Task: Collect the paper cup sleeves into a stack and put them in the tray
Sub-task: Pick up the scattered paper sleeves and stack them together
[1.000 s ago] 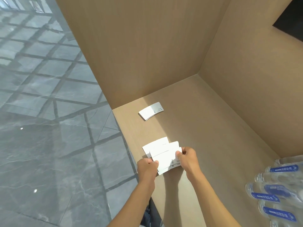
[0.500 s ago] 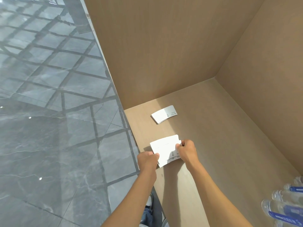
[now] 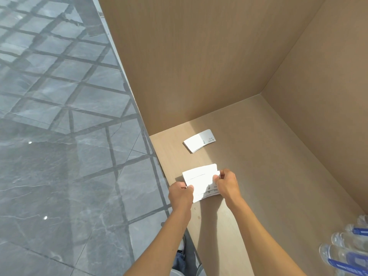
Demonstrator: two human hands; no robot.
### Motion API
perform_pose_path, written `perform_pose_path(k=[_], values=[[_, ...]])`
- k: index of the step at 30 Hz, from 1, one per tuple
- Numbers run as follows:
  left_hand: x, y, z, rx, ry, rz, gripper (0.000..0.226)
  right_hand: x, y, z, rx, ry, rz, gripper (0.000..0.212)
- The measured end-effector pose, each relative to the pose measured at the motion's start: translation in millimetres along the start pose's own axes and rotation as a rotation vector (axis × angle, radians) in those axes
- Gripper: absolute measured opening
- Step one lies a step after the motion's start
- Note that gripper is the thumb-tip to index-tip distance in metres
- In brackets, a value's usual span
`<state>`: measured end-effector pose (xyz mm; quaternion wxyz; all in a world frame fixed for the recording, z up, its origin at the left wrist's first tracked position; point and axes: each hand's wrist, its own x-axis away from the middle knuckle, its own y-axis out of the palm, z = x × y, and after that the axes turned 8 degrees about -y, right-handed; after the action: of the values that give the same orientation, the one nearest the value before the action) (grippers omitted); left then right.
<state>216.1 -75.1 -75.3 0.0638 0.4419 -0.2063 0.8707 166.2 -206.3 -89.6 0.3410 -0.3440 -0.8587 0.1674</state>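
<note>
A fanned bunch of white cup sleeves (image 3: 200,182) sits on the bench (image 3: 249,166) near its left edge, pinched at both ends: left hand (image 3: 180,194) at the 8 o'clock corner, right hand (image 3: 227,182) on the 3 o'clock side. A 2nd sleeve stack (image 3: 199,140) lies apart at 12 o'clock, w/ bare bench to the right up to the wall panels (image 3: 199,56). Fingers of both hands are pressed onto the paper; water bottles (image 3: 346,250) lie far off at 4 o'clock.

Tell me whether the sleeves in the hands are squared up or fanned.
Fanned: the held sleeves show staggered edges between left hand and right hand.
</note>
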Motion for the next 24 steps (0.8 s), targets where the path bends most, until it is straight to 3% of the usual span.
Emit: perform_pose_path(k=[4,11,14,24], values=[[0.6,-5.2,2.9,-0.016,0.065,-0.038,0.013,10.5,-8.4,0.7,-0.140,-0.025,0.022,0.007],[12.9,-8.9,-10.6,-0.083,0.111,-0.087,0.022,43.2,-29.7,6.9,-0.344,-0.066,0.047,0.008],[20.8,-10.5,-22.0,-0.098,0.087,-0.073,0.034,57.3,-39.0,13.8,-0.364,-0.084,0.037,0.010],[58.1,-36.2,-30.6,-0.041,0.123,-0.085,0.016,81.2,-34.7,29.6,-0.331,-0.033,0.041,0.008]])
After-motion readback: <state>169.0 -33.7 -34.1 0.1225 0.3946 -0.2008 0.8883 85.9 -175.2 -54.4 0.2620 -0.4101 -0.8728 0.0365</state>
